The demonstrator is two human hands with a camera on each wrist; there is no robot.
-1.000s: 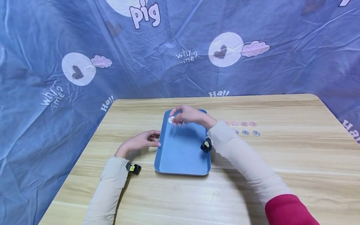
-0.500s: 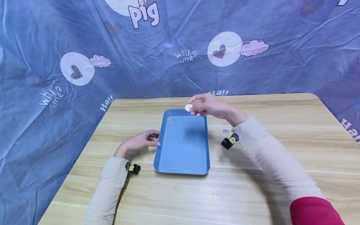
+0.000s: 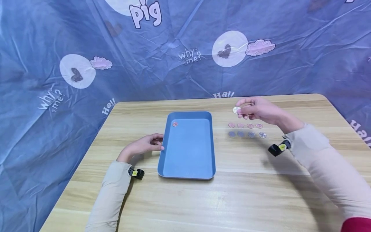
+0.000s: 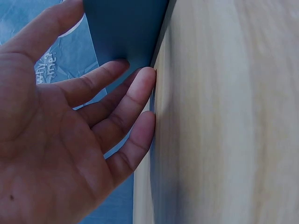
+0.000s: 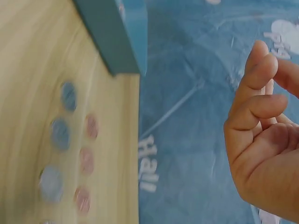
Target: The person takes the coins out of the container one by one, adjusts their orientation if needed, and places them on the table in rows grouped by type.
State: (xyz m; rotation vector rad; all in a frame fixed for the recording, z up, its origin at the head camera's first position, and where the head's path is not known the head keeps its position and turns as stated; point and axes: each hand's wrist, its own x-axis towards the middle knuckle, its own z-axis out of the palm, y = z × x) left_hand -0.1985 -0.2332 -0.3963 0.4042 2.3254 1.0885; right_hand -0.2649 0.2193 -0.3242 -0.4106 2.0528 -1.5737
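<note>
My right hand [image 3: 259, 110] pinches a silver coin [image 3: 236, 110] between thumb and fingers, raised above the back right part of the table. Below it lie two rows of coins: a copper-coloured row with a copper coin [image 3: 240, 125], and a silver row nearer me with a silver coin [image 3: 251, 135]. Left of these rows is a blue tray [image 3: 188, 176], with one copper coin [image 3: 175, 124] in its far left corner. My left hand [image 3: 143, 145] is at the tray's left side, fingers loosely bent; in the left wrist view its fingertips [image 4: 145, 77] meet the outer wall low down.
The wooden table [image 3: 246, 193] reaches back to a blue printed cloth [image 3: 162, 67], which also hangs along the left side. A black wrist camera [image 3: 279, 149] sits on the right wrist, and another wrist camera [image 3: 137, 173] on the left.
My right hand has carried the silver coin up from the tray's far left corner and rightward, out past the tray. A copper coin there has come into view. The left hand stays put.
</note>
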